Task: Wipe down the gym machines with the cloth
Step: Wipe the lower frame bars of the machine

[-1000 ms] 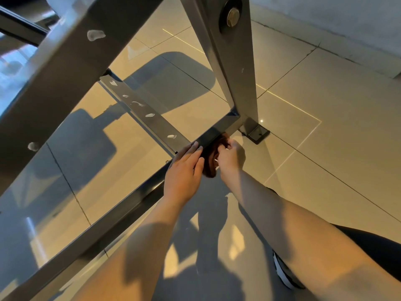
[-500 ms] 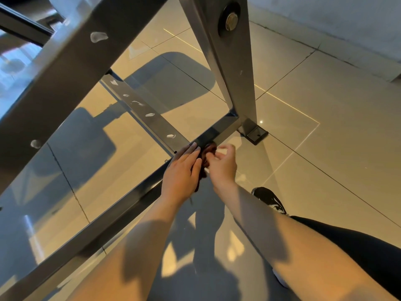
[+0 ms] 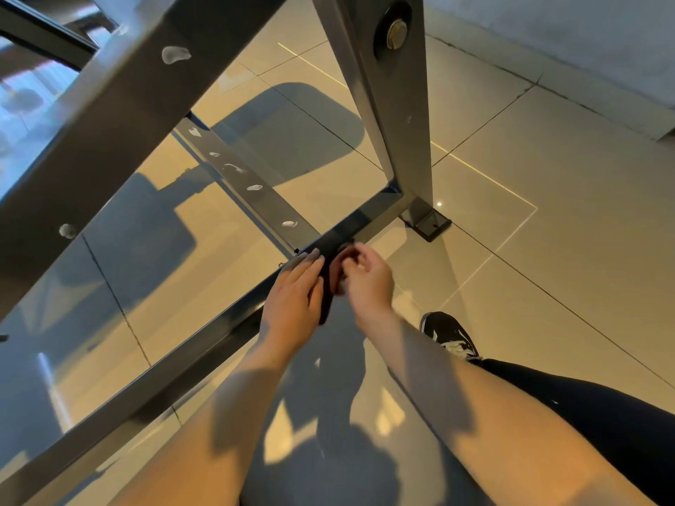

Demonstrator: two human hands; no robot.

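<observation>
Risk first: the cloth was bunched small and narrow between the two hands, down at the low bar of the machine frame. A wad like that could slip out of a light pinch and drop to the floor tiles. Bunched that tight, it would also cover little metal per pass, so the white smears on the flat cross strip just beyond could easily get missed. And the bar's corner joint sat near the knuckles, so a quick stroke toward the upright post could bang fingers on it.

Now the hands. The left hand lay flat along the bar, fingers straight and together, tips pointing up the rail. Its inner edge was against the cloth, and it was grasping nothing as far as I could see. The right hand was curled, thumb and forefinger drawn in, pinching the cloth's upper end. Both forearms reached down and forward, the right one passing above a dark shoe.
</observation>
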